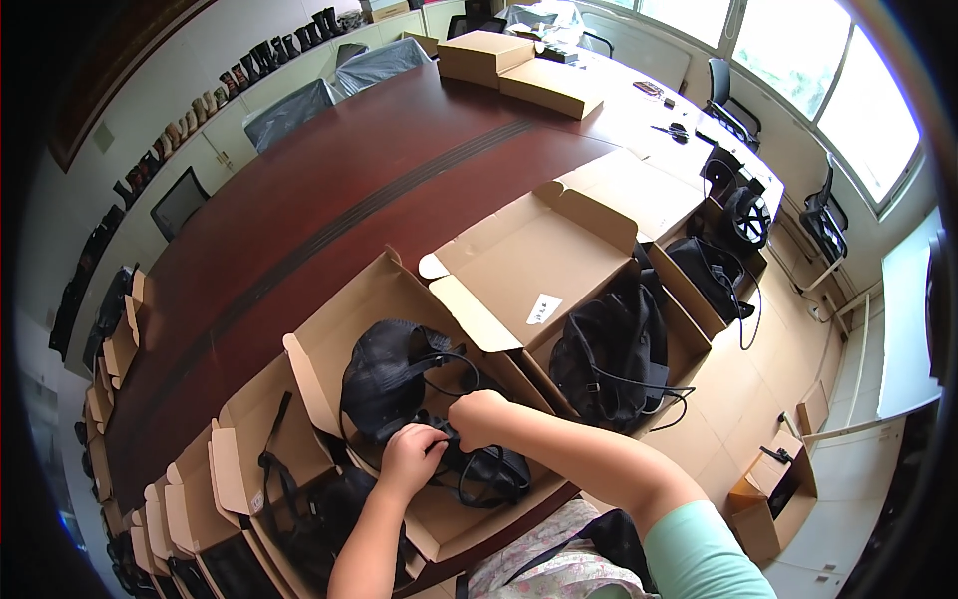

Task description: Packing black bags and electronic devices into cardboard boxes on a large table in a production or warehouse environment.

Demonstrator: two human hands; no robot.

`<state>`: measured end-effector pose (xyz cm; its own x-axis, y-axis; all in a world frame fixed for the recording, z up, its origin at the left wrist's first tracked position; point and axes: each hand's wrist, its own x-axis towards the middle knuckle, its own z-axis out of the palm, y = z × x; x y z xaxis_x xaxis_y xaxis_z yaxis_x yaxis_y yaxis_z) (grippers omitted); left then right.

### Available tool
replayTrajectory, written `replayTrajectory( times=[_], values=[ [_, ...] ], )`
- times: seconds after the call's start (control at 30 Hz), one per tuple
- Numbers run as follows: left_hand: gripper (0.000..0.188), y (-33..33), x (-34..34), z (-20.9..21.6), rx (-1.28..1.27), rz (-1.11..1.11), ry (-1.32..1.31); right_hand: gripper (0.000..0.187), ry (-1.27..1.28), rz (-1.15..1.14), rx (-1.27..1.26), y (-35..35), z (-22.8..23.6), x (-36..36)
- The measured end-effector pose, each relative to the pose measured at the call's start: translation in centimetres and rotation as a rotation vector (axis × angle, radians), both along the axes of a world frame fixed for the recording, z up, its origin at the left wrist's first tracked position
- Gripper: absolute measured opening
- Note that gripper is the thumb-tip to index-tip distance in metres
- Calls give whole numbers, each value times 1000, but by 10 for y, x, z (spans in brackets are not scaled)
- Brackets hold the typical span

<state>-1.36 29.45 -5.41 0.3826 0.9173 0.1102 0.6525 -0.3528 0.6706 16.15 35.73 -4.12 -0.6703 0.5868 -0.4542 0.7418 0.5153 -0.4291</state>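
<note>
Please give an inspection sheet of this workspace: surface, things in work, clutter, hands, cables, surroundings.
Surface: long dark red-brown table.
Things in work: black strapped gear in an open cardboard box.
Clutter: more open boxes along the table edge, one beside it; closed boxes at the far end.
Hands: left hand and right hand both grip the gear's black strap.
Cables: black cords loop from neighbouring gear.
Surroundings: office chairs, windows, boots on a ledge.

An office meeting room used for packing: a long dark wooden conference table [329,190] with office chairs [733,100] around it, white cabinets [225,140] topped with rows of boots [284,48], large windows [828,70], and open cardboard boxes [529,270] holding black gear
</note>
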Motion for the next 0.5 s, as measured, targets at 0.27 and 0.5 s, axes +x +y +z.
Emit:
replayTrajectory(
  times=[0.27, 0.5],
  values=[
    [10, -16, -5, 12, 85, 2, 30, 25, -56, -167, -626, 5, 5, -8],
    [11, -35, -7, 17, 88, 83, -29, 20, 152, -400, -1195, -9, -8, 36]
  ],
)
